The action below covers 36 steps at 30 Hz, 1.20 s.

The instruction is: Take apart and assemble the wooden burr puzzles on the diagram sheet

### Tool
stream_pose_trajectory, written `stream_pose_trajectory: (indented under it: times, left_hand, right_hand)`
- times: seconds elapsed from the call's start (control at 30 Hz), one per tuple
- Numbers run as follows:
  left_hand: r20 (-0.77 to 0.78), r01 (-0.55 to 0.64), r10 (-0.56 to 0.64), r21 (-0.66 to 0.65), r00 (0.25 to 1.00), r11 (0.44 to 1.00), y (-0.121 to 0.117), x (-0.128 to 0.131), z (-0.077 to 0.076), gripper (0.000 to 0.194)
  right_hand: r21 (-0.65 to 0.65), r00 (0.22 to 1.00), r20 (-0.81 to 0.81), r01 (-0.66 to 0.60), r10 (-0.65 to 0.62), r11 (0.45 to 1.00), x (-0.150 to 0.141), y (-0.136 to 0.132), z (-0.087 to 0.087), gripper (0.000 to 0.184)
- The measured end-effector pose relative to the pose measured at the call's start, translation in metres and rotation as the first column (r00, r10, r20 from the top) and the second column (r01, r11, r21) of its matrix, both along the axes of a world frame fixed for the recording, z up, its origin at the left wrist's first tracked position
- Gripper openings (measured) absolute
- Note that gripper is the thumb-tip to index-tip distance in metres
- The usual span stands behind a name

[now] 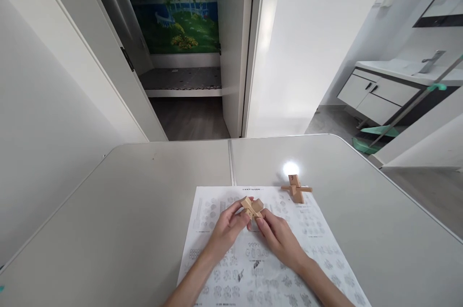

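Both my hands meet over a printed instruction sheet (pixel 217 268) on the grey table (pixel 126 210). Between them is a small wooden interlocking puzzle (pixel 252 207) made of crossed blocks. My left hand (pixel 228 230) pinches it from the left with curled fingers. My right hand (pixel 277 234) grips it from the right and below. A second wooden cross-shaped puzzle (pixel 296 188) stands on the sheet's far right corner, apart from both hands.
The table has a seam (pixel 230 162) down its middle and a rounded far edge. Beyond it are an open doorway (pixel 188 80) with a mural, a white wall, and at right a vanity cabinet (pixel 376 97) and a green mop (pixel 376 136).
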<state>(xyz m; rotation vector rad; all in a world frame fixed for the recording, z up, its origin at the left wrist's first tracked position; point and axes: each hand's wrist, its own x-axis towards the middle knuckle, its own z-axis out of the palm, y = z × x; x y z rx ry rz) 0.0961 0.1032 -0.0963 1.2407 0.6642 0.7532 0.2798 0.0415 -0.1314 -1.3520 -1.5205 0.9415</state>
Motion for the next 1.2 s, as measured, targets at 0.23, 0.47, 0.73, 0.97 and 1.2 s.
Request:
stream_pose_trajectory:
  times: [0.23,0.47,0.73,0.97,1.2]
  left_hand:
    - [-0.033,-0.003,0.002,-0.021,0.999,1.0,-0.0015,0.0028,0.0052,0.06]
    - [-0.008,0.034,-0.035,-0.04,0.999,0.999,0.0011,0.0031,0.0022,0.061]
    - [0.038,0.055,-0.055,-0.016,0.998,0.998,0.0003,0.0012,0.0066,0.06]
    - [0.057,0.084,-0.082,-0.026,0.995,0.996,0.0014,-0.0003,0.0034,0.057]
    - [0.033,0.051,-0.051,0.006,0.998,0.999,-0.0004,-0.0002,-0.003,0.056]
  right_hand:
    - [0.031,1.0,0.025,0.01,-0.01,0.999,-0.0002,0.0008,-0.0006,0.039]
    - [0.041,1.0,0.01,-0.006,0.005,0.999,0.0004,-0.0015,-0.0008,0.038]
    - [0.031,1.0,-0.007,-0.02,0.02,0.999,-0.0038,-0.0035,0.0015,0.038]
    - [0.01,1.0,-0.024,-0.02,0.02,1.0,-0.0047,-0.0054,-0.0012,0.038]
    - [-0.006,0.996,-0.093,-0.016,0.015,1.0,-0.0049,-0.0017,-0.0018,0.04]
